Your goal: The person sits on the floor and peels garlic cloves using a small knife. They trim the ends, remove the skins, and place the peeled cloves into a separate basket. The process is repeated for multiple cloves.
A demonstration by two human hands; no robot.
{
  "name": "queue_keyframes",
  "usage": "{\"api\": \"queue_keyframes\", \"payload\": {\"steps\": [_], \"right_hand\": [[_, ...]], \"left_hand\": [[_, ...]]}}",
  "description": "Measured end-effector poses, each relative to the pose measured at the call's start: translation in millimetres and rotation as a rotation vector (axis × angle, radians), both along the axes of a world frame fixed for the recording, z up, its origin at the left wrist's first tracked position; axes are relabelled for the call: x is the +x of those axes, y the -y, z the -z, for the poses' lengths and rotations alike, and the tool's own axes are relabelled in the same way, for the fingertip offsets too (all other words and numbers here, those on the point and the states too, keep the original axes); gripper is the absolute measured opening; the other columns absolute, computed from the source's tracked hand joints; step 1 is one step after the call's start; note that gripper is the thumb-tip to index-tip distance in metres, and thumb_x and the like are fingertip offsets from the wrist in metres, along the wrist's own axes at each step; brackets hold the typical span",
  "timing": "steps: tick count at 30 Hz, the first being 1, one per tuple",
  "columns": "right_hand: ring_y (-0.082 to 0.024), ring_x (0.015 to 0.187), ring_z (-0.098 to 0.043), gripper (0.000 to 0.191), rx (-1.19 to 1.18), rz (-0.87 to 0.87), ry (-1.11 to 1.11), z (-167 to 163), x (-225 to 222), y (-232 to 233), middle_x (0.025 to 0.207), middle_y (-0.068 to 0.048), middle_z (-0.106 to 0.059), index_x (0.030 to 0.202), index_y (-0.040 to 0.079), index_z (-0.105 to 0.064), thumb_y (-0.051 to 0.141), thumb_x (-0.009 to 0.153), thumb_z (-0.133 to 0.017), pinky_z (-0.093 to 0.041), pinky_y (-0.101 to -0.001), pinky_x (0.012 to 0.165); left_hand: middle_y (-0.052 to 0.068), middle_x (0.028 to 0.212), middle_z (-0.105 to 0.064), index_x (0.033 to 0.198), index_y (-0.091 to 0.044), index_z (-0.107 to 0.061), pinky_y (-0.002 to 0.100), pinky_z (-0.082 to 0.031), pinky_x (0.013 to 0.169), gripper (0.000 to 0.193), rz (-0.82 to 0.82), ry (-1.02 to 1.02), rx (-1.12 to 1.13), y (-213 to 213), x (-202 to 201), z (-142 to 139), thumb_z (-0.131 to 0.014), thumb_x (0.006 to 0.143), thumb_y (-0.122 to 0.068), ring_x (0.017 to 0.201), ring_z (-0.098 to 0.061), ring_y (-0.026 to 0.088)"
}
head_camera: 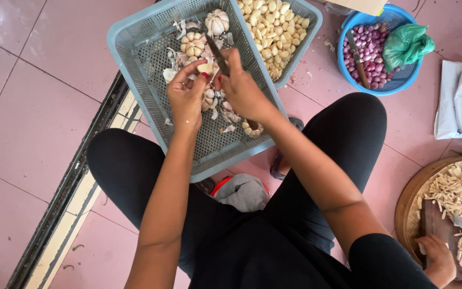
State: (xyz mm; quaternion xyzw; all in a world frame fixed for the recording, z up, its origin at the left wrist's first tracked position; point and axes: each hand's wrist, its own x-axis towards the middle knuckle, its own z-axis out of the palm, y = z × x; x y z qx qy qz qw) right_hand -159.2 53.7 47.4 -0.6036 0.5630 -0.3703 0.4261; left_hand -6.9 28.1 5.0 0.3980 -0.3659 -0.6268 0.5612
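Her left hand [186,96] pinches a garlic clove [205,68]; her right hand [240,88] is clamped on a knife [217,55]. The blade sits close to her fingertips, so a slip could nick them.

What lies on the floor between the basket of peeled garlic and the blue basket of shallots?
Head view: between the basket of peeled garlic and the blue basket of shallots, only pink floor tiles with a few scattered skin scraps.

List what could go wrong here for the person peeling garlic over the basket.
The knife in the right hand works close to the left hand fingertips pinching a garlic clove; a slip could cut them. The grey basket seems propped on the knees, so it might tip and spill cloves and skins onto the floor.
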Motion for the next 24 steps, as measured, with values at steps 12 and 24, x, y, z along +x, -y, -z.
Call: {"api": "queue_keyframes", "payload": {"steps": [12,24], "right_hand": [[-0.007,0.054,-0.047,0.031,0.171,-0.078,0.41,-16.8,-13.6,-3.0,0.083,-0.002,-0.06,0.136,0.011,-0.037,0.002,0.107,-0.044,-0.037,-0.0243,0.046],[-0.03,0.072,-0.076,0.022,-0.365,0.043,-0.227,-26.0,-19.9,-2.1,0.083,-0.016,-0.073,0.117,-0.003,-0.053,0.003,0.098,-0.062,-0.059,-0.0385,0.064]], "left_hand": [[0.012,0.112,-0.071,0.126,0.005,-0.067,0.03,-0.063,0.094,0.028,0.167,-0.21,0.229,5.2,14.7,-4.6,-0.065,0.1,-0.003,0.104,-0.072,0.02],[0.01,0.109,-0.075,0.124,0.005,-0.068,0.028,-0.066,0.09,0.031,0.15,0.062,-0.066,-3.6,9.7,-19.8,-0.071,0.094,0.007,0.094,-0.074,0.014]]}}
